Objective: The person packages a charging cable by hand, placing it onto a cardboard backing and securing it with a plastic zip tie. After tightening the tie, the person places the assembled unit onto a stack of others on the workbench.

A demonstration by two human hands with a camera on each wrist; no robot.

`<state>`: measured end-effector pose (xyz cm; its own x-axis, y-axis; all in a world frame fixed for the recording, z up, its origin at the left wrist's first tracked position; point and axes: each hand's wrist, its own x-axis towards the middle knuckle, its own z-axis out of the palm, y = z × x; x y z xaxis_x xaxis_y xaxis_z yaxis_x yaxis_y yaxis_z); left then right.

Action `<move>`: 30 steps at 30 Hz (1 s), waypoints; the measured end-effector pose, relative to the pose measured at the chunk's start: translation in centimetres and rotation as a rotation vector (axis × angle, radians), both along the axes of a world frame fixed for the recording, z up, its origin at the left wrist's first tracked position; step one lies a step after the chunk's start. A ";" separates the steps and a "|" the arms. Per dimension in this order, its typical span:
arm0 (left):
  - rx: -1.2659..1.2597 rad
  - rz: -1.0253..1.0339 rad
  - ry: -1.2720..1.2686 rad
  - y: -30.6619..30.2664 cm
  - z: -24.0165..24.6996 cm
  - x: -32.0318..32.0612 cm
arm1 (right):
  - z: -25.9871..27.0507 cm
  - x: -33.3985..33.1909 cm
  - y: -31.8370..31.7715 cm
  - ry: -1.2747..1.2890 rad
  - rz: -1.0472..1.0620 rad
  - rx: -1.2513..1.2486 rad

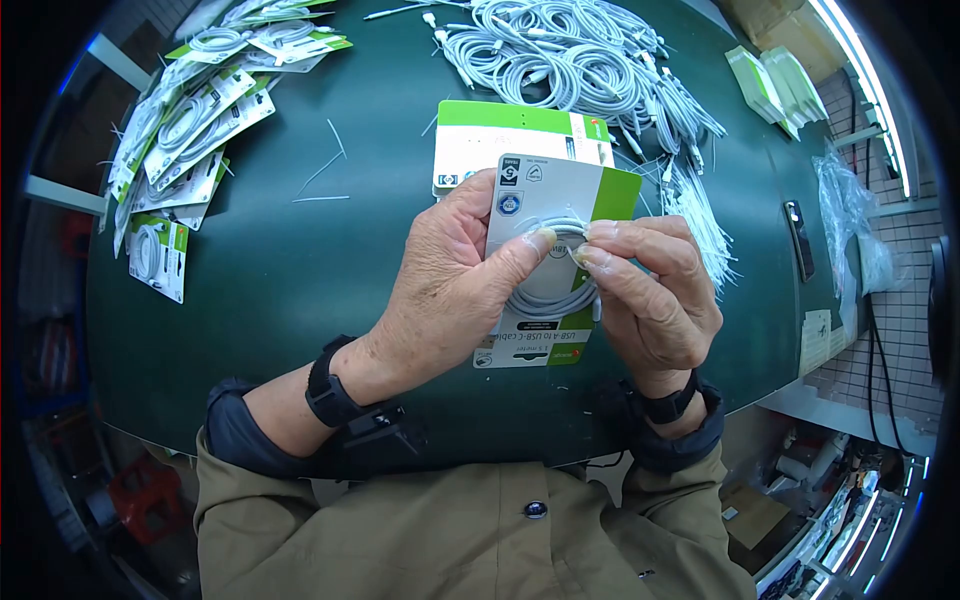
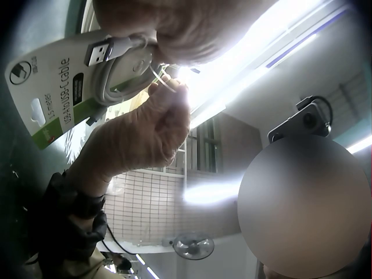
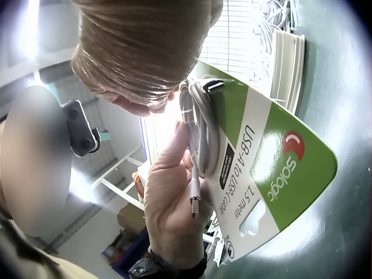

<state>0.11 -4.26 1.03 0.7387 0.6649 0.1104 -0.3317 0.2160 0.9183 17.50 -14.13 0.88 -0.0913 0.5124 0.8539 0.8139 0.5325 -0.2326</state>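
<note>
My left hand [image 1: 430, 285] holds a white and green cable card [image 1: 615, 195] over the table, its thumb pressing on a coiled white USB cable [image 1: 545, 308] that lies against the card. At the coil's upper edge, the thumb and index finger of my right hand [image 1: 665, 295] pinch a thin white tie [image 2: 161, 80]. This tie shows as a short bent strand beside the coil in the left wrist view. The cable's USB-A plug [image 3: 195, 203] sticks out from the coil. Printed on the card are "USB-A to USB-C cable" and a hang hole. Part of the card is hidden behind my left hand.
Carded cables [image 1: 185, 130] are heaped at the left. A stack of cards [image 1: 480, 140] lies just beyond my hands, with coiled cables [image 1: 560, 65] behind it. White ties [image 1: 700, 230] lie at the right; loose ones [image 1: 320, 197] lie left. A phone [image 1: 798, 240] rests near the right edge.
</note>
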 end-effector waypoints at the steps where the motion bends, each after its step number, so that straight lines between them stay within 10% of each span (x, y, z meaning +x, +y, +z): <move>1: -0.001 0.001 -0.003 0.0 0.0 0.0 | -0.1 0.0 0.0 0.002 0.001 0.003; 30: -0.002 -0.077 0.055 0.4 -0.3 -0.3 | -0.2 -0.1 0.6 0.041 -0.004 0.006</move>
<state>-0.18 -3.89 0.74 0.7924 0.6063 0.0674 -0.2632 0.2402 0.9343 17.36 -13.52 0.67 -0.0540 0.5078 0.8598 0.8056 0.5309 -0.2629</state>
